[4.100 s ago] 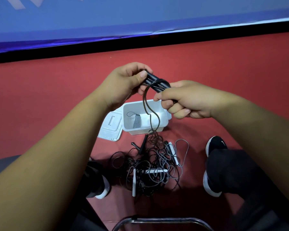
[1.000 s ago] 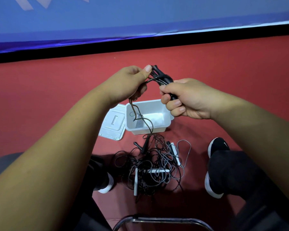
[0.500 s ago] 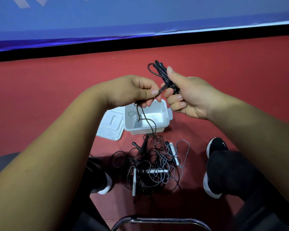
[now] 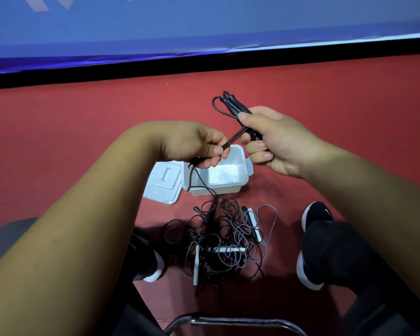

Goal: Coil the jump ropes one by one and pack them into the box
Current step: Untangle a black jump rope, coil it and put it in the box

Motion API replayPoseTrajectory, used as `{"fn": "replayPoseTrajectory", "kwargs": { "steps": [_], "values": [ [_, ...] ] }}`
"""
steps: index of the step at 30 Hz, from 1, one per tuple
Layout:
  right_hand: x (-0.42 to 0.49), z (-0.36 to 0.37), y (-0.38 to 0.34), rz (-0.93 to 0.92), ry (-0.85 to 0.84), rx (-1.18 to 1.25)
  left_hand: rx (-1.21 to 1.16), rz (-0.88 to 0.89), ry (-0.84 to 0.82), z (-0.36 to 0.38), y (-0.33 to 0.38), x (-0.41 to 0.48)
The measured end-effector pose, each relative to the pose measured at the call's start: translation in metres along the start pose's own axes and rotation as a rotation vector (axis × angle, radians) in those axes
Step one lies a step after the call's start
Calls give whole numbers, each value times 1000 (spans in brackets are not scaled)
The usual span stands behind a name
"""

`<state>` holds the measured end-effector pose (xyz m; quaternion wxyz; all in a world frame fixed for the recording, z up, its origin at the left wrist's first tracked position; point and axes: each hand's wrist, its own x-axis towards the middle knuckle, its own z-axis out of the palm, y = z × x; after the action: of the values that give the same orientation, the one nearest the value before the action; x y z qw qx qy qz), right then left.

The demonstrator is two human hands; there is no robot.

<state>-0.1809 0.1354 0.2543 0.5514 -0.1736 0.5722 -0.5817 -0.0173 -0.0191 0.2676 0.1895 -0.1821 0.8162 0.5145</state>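
Holding rope [image 4: 235, 110]: black jump rope, up in the air over the box, between both hands; not in the box.
View: head cam only.
Rope look: two slim black handles side by side, tips pointing up and away. Thin glossy cord loops out past the tips and back under the thumb.
Cord run: short taut stretch from the right hand down to the left hand. It then drops slack below the left hand, crosses the box's near-left corner and ends in the pile.
Right hand [image 4: 277, 141]: clenched round both handles, thumb on top pressing cord against them, fingers curled under.
Left hand [image 4: 194, 144]: thumb and forefinger pinch the cord, other fingers curled in.
Box [image 4: 243, 180]: white plastic, rectangular, rounded corners, open, on the floor below the hands. Tab on its right end. Something grey at its inner left, mostly hidden; can't tell what.
Lid [image 4: 163, 183]: white, flat, moulded recess in the middle, lying right against the box's left side.
Pile [image 4: 223, 243]: tangle of thin black and grey cords on the floor, just nearer than the box. White stick handles and black handles are mixed in.
Floor [image 4: 83, 112]: red, matte.
Shoes [image 4: 317, 214]: black, white soles, one either side of the pile.
Chair tube [image 4: 228, 321]: shiny bent metal, bottom edge.
Banner [image 4: 204, 25]: blue, far side, black strip beneath.
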Motion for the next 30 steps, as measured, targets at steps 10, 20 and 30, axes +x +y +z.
{"fn": "replayPoseTrajectory", "kwargs": {
  "steps": [10, 20, 30],
  "values": [
    [-3, -1, -1, -74, -63, -81, 14, -43, 160, 14, -11, 19],
    [-19, -10, -14, 166, -396, -192, -2, 16, 280, 22, -21, 24],
    [-22, -19, -5, 429, -618, -366, -497, 328, 208, 17, -6, 22]
  ]
}}
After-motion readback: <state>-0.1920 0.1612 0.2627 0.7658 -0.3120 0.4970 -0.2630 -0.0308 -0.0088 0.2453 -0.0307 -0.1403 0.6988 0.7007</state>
